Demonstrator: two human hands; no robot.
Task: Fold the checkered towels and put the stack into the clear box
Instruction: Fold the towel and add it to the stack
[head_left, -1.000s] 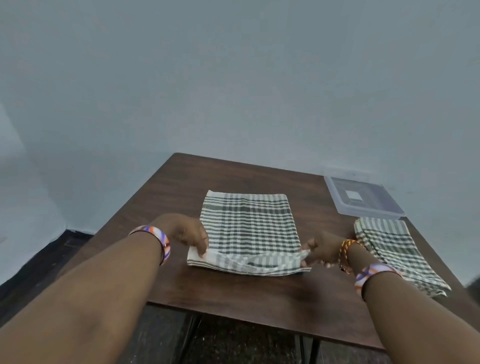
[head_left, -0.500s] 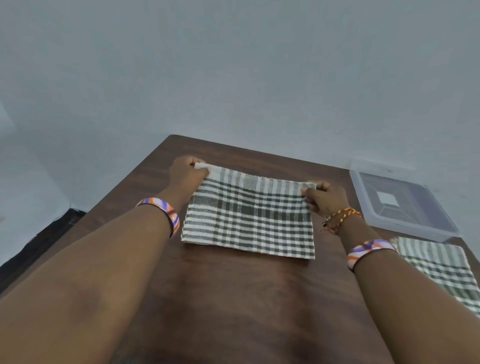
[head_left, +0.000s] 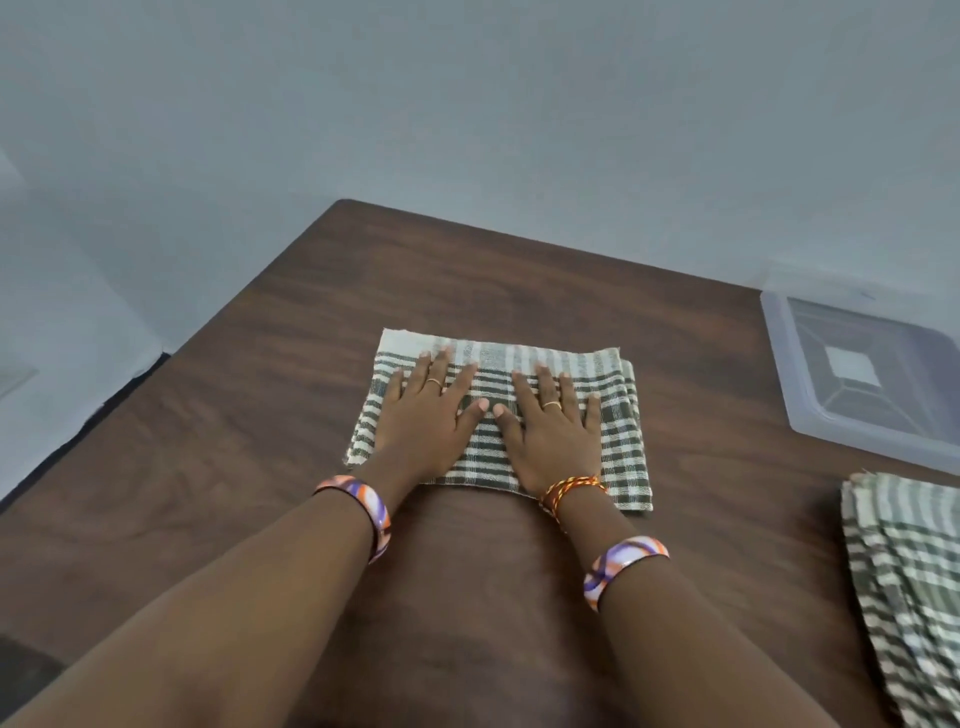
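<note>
A green-and-white checkered towel, folded in half, lies flat in the middle of the brown table. My left hand and my right hand lie side by side on top of it, palms down, fingers straight and spread, pressing the cloth. A stack of folded checkered towels sits at the right edge of the table, partly cut off by the frame. The clear box stands at the back right, beyond that stack, with nothing inside it.
A pale wall runs behind the table. The table's left edge drops to a dark floor. Bare tabletop lies around the towel on the left, behind it and toward me.
Both hands let go of the far corners they had carried over to fold the towel in half. They now lie flat on the middle of the towel.
</note>
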